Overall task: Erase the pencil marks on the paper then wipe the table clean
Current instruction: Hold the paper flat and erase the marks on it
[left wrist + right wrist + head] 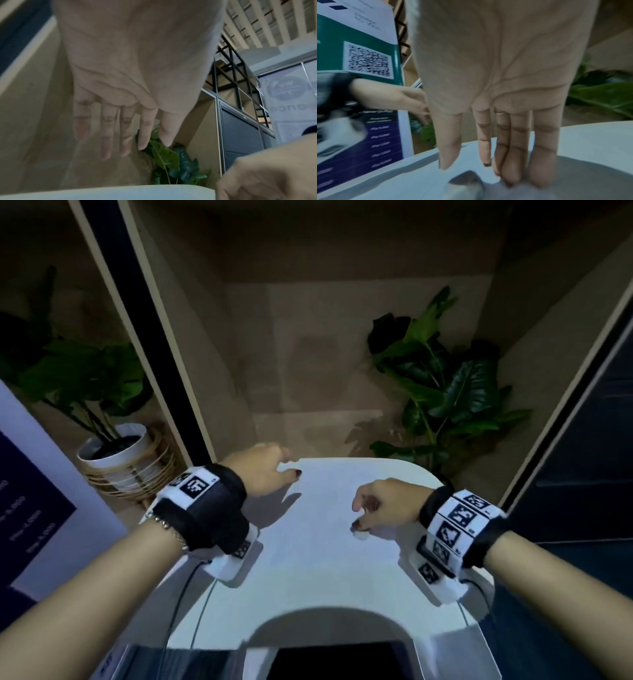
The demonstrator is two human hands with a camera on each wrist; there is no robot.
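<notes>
A white sheet of paper (318,508) lies on the round white table (387,597); I make out no pencil marks on it. My left hand (284,467) rests at the sheet's far left corner, and in the left wrist view its fingers (123,142) reach out straight past the table's far edge (120,192). My right hand (358,515) hovers over the sheet's right side. A small white eraser (362,535) lies just under its thumb. In the right wrist view that eraser (465,181) sits on the paper (402,182) between thumb and straight fingers (510,169), apparently untouched.
Potted plants stand on the floor beyond the table, one in a white pot (116,450) at the left, another leafy one (445,392) at the right. A printed banner (30,491) stands at the left. Dark panels (582,457) close off the right side.
</notes>
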